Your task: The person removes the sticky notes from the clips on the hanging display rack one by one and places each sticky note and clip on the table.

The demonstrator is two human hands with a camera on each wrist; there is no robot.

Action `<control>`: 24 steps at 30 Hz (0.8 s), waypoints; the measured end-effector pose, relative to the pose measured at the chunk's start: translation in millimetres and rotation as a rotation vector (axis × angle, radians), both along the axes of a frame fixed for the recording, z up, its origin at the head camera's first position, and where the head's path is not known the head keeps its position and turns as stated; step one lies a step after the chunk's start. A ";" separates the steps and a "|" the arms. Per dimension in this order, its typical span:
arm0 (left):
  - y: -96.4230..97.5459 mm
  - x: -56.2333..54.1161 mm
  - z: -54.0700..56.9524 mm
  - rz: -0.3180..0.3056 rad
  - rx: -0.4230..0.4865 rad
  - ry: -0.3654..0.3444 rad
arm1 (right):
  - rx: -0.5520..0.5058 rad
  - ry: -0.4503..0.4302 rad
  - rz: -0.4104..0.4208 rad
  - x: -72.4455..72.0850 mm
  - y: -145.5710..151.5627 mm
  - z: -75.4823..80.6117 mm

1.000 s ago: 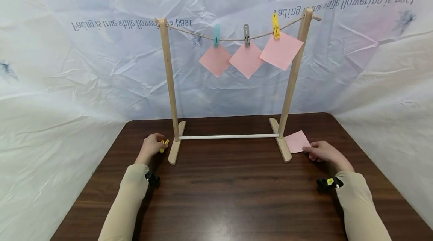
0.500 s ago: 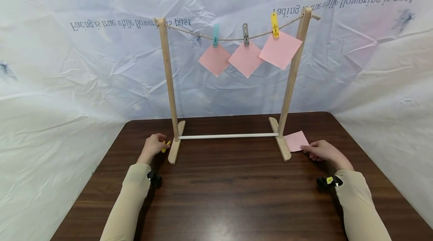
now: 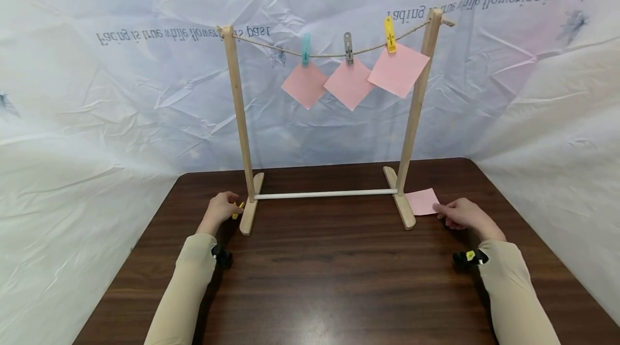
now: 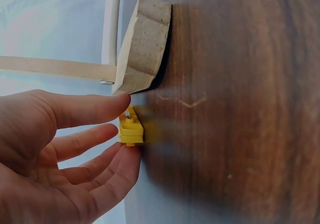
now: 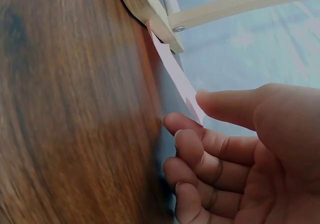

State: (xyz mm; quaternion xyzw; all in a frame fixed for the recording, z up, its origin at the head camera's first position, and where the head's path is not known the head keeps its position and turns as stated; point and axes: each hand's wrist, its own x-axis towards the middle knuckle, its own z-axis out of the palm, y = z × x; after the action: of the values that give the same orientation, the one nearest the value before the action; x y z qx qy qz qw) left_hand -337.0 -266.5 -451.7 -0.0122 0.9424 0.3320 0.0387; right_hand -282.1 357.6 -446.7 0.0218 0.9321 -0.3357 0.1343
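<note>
At the table's left, my left hand [image 3: 220, 213] pinches a yellow clothespin [image 4: 131, 129] between thumb and fingertips, low at the tabletop. The clothespin lies just outside the left foot of a wooden stand [image 3: 237, 113]. On the right, thumb and index finger of my right hand [image 3: 465, 215] grip one corner of a pink square of paper [image 3: 421, 202]. That corner is raised in the right wrist view, where the paper [image 5: 175, 77] slopes down toward the stand's right foot. The other fingers of this hand are curled beneath.
A sagging rope [image 3: 271, 46] spans the stand's posts. Three pink papers hang from it by a teal clothespin [image 3: 306, 49], a grey clothespin [image 3: 349, 48] and a yellow clothespin [image 3: 389, 35]. A white bar [image 3: 324, 194] joins the feet on the dark wooden table [image 3: 319, 269].
My left hand has shifted slightly right with the yellow clothespin, closer to the stand's foot. The right hand keeps its grip on the paper's corner, nearly still. The head view has drifted a little.
</note>
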 end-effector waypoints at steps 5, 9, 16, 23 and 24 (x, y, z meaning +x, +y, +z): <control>0.0 -1.1 -0.5 0.002 -0.002 -0.004 | 0.008 -0.006 -0.025 -0.1 -0.6 2.7; 0.4 -1.9 0.2 0.001 -0.001 0.001 | 0.005 -0.003 -0.037 0.4 -1.1 4.0; -0.2 -3.4 -0.8 -0.003 -0.013 -0.008 | -0.006 -0.004 -0.046 0.5 0.3 3.8; -0.4 -3.7 -1.7 -0.008 -0.009 -0.008 | -0.004 -0.003 -0.051 2.2 -0.3 3.5; -0.6 -3.8 -1.9 -0.007 -0.010 -0.008 | -0.002 -0.001 -0.052 2.8 -0.8 3.9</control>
State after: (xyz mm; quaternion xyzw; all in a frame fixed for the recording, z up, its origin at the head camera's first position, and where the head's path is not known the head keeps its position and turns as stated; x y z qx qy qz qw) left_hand -340.8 -267.1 -453.6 -0.0104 0.9439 0.3271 0.0438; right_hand -279.3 356.8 -442.9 0.0463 0.9307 -0.3402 0.1260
